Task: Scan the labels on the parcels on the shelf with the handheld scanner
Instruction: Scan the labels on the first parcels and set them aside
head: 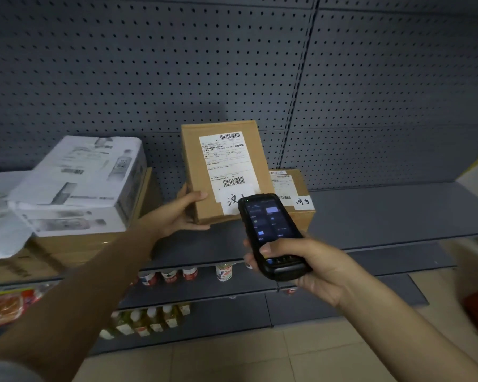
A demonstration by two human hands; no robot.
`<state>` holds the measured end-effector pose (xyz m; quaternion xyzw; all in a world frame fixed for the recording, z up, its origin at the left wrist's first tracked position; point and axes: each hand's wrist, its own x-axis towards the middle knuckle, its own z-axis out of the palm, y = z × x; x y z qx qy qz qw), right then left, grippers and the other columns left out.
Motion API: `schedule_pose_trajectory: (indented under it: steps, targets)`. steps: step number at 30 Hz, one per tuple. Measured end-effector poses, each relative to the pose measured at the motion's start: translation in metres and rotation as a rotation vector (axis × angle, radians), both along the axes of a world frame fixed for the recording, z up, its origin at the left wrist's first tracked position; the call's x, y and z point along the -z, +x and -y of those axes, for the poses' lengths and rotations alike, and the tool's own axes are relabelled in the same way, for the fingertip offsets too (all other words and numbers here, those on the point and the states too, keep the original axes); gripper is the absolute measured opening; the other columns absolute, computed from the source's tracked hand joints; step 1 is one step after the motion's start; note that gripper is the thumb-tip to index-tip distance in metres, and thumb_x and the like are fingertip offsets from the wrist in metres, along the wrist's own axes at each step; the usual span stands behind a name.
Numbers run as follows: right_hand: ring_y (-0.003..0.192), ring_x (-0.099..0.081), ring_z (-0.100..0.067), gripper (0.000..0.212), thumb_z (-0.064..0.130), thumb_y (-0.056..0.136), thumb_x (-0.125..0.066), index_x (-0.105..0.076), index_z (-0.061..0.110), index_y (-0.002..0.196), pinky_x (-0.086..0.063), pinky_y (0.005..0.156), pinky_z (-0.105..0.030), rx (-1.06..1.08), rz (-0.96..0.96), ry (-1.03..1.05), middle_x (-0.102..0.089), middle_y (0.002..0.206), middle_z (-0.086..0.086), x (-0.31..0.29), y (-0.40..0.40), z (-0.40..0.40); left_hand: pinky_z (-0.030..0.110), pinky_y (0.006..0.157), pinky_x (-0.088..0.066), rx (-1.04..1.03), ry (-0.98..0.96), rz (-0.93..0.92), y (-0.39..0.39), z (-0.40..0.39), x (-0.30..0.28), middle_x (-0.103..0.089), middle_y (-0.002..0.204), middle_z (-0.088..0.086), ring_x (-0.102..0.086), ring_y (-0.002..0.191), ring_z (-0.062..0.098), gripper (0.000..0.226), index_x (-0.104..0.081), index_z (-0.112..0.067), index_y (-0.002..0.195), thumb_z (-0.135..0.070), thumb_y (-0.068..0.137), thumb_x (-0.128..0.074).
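My left hand (178, 213) grips the lower left corner of a brown cardboard parcel (202, 164) and holds it upright on the grey shelf (384, 213). Its white shipping label (225, 158) with two barcodes faces me. My right hand (301, 264) holds a black handheld scanner (271, 234), screen lit, its top end pointing at the label's lower edge and covering part of a handwritten sticker. Behind the scanner lies a second, flatter brown parcel (298, 213) with its own label (283, 184).
To the left a white printed box (80, 186) rests on more brown cartons (75, 249). Lower shelves hold bottles and cans (177, 275) and a red packet (9, 304). A perforated grey back panel (177, 64) stands behind the shelf. Tiled floor lies below.
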<state>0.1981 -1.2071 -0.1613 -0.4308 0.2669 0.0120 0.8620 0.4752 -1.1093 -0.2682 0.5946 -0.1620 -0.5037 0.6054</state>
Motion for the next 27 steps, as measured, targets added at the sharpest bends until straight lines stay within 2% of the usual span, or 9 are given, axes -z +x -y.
schedule_pose_trajectory:
  steps: [1,4,5,11,15,20,24,25,27]
  targets:
    - [0.076,-0.071,-0.029,0.042,-0.015,0.075,-0.058,-0.057,-0.007,0.117,-0.059,0.06,-0.03,0.029,0.003,-0.018,-0.066,0.107,-0.024,0.0,0.0,0.004,0.055,0.087,-0.055,0.012,0.001,-0.051,-0.002,0.01,-0.003,-0.05,0.138,0.004,-0.054,0.121,0.033,0.105,-0.043,-0.036,0.137,-0.045,0.045,-0.094]
    - [0.075,-0.072,-0.029,0.044,-0.015,0.074,-0.059,-0.055,-0.007,0.117,-0.06,0.063,-0.031,0.136,0.018,-0.032,-0.065,0.103,-0.026,0.005,-0.001,0.023,0.057,0.095,-0.05,0.029,0.018,-0.138,-0.009,0.049,-0.009,-0.051,0.136,0.007,-0.055,0.119,0.033,0.051,-0.054,-0.029,0.12,-0.04,0.075,-0.075]
    - [0.076,-0.072,-0.029,0.045,-0.015,0.074,-0.06,-0.055,-0.007,0.118,-0.059,0.063,-0.03,0.166,0.024,-0.04,-0.065,0.101,-0.026,0.006,-0.001,0.031,0.056,0.094,-0.051,0.043,0.035,-0.15,-0.011,0.064,-0.009,-0.052,0.135,0.008,-0.055,0.119,0.033,0.045,-0.054,-0.028,0.119,-0.04,0.079,-0.07]
    - [0.092,-0.067,-0.036,0.048,-0.013,0.072,-0.064,-0.055,-0.001,0.118,-0.057,0.079,-0.038,0.259,0.003,-0.177,-0.068,0.098,-0.021,0.015,0.007,0.094,0.052,0.087,-0.055,0.152,0.139,-0.156,-0.018,0.146,-0.009,-0.054,0.135,0.004,-0.054,0.121,0.03,0.062,-0.052,-0.031,0.132,-0.049,0.076,-0.071]
    - [0.085,-0.065,-0.037,0.034,-0.017,0.075,-0.058,-0.059,0.002,0.103,-0.057,0.077,-0.038,0.329,0.02,-0.231,-0.065,0.089,-0.02,0.022,0.024,0.15,0.053,0.085,-0.055,0.146,0.175,-0.149,-0.021,0.188,-0.003,-0.054,0.133,0.001,-0.055,0.118,0.027,0.054,-0.054,-0.032,0.127,-0.049,0.079,-0.07]
    - [0.077,-0.069,-0.031,0.051,-0.015,0.071,-0.063,-0.056,-0.002,0.12,-0.06,0.068,-0.034,0.334,-0.043,-0.264,-0.067,0.101,-0.025,0.037,0.048,0.211,0.056,0.083,-0.055,0.059,0.2,-0.223,-0.023,0.218,0.011,-0.049,0.136,0.005,-0.05,0.121,0.031,0.067,-0.044,-0.029,0.136,-0.047,0.078,-0.072]
    - [0.082,-0.068,-0.03,0.039,-0.014,0.069,-0.065,-0.062,0.002,0.105,-0.056,0.079,-0.038,0.286,-0.074,-0.256,-0.069,0.096,-0.019,0.051,0.059,0.238,0.055,0.085,-0.053,-0.007,0.181,-0.308,-0.019,0.225,0.021,-0.05,0.13,0.008,-0.051,0.114,0.032,0.048,-0.05,-0.026,0.126,-0.044,0.085,-0.065]
    - [0.082,-0.068,-0.03,0.039,-0.013,0.069,-0.065,-0.062,0.002,0.105,-0.056,0.079,-0.038,0.277,-0.081,-0.241,-0.069,0.094,-0.018,0.054,0.061,0.242,0.055,0.086,-0.053,-0.027,0.185,-0.304,-0.015,0.225,0.025,-0.049,0.131,0.008,-0.05,0.115,0.033,0.049,-0.05,-0.025,0.127,-0.044,0.084,-0.066]
    - [0.086,-0.068,-0.031,0.042,-0.012,0.068,-0.067,-0.061,0.002,0.107,-0.055,0.084,-0.039,0.252,-0.097,-0.232,-0.069,0.094,-0.017,0.061,0.065,0.246,0.054,0.083,-0.056,-0.07,0.23,-0.252,-0.007,0.224,0.028,-0.044,0.137,0.01,-0.046,0.122,0.035,0.071,-0.048,-0.024,0.132,-0.049,0.072,-0.076]
